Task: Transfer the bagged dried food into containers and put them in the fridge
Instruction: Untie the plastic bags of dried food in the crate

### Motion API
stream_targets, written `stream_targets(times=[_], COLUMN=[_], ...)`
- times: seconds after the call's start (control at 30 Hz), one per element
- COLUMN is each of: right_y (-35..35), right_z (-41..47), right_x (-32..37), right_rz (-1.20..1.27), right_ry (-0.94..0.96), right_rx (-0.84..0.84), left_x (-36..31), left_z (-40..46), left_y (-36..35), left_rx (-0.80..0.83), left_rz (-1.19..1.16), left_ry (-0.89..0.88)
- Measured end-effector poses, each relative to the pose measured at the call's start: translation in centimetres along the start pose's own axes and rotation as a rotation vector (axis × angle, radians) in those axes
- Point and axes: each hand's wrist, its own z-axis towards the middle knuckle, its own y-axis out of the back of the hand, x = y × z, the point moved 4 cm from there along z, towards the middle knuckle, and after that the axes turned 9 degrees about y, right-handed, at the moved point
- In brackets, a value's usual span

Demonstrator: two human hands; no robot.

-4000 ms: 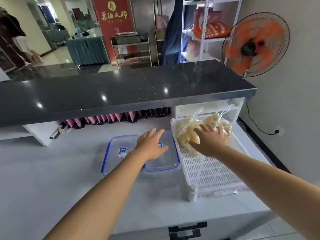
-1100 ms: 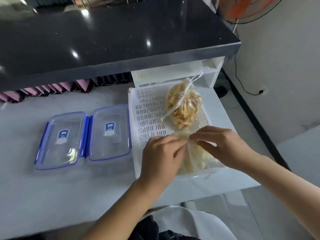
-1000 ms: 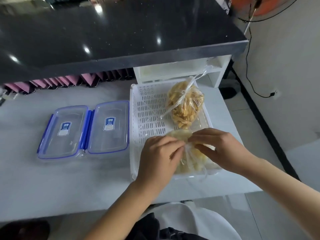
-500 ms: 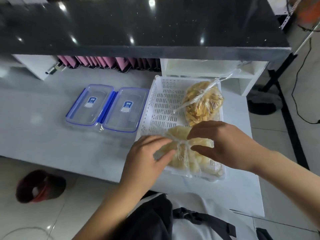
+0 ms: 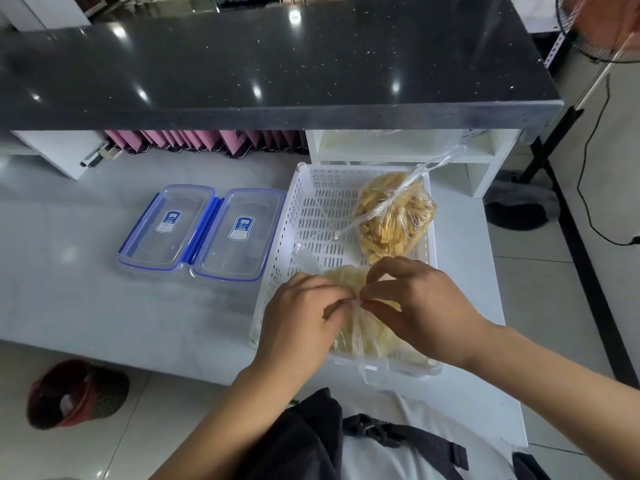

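Note:
A white slotted tray (image 5: 311,216) on the pale counter holds two clear bags of dried food. The near bag (image 5: 360,337), with pale yellow pieces, lies at the tray's front end. My left hand (image 5: 298,320) and my right hand (image 5: 419,306) both pinch its knotted neck, fingertips meeting at the knot. The far bag (image 5: 394,216), tied and full of darker yellow strips, lies at the tray's back right. Two clear containers with blue-rimmed lids, one (image 5: 169,226) left of the other (image 5: 239,233), sit side by side left of the tray, lids on.
A black stone upper counter (image 5: 277,57) overhangs the back of the work surface, with pink folders (image 5: 194,142) and a white cubby (image 5: 408,147) beneath it. A red bin (image 5: 72,393) stands on the floor at lower left. A fan (image 5: 602,26) and its cable stand at the right.
Four seconds ago my hands lay on a container lid and the bags; the pale bag has since come to the tray's front. Over the last second both hands keep working its knot.

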Motion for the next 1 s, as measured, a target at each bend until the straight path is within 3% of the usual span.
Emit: stream_targets(times=[0.13, 0.47, 0.6, 0.67, 0.83, 1.0], right_y=[0.2, 1.7, 3.2, 2.8, 2.3, 4.4], right_z=[-0.3, -1.1, -3.4, -4.7, -5.0, -3.0], right_x=[0.0, -0.5, -2.6, -2.8, -2.5, -2.1], right_rz=[0.04, 0.163, 0.185, 0.245, 0.291, 0.361], right_ry=[-0.015, -0.114, -0.289, -0.369, -0.46, -0.405], right_rx=[-0.069, -0.276, -0.399, -0.381, -0.313, -0.114], left_x=[-0.4, 0.4, 3.1, 3.6, 3.4, 1.7], left_z=[0.2, 0.1, 0.1, -0.2, -0.2, 0.7], left_y=[0.6, 2.5, 2.8, 2.4, 2.3, 4.8], left_rx=[-0.015, -0.107, -0.153, -0.101, -0.021, 0.165], left_rz=[0.01, -0.339, -0.54, -0.609, -0.581, -0.411], left_ry=[-0.04, 0.063, 0.256, 0.31, 0.245, 0.142])
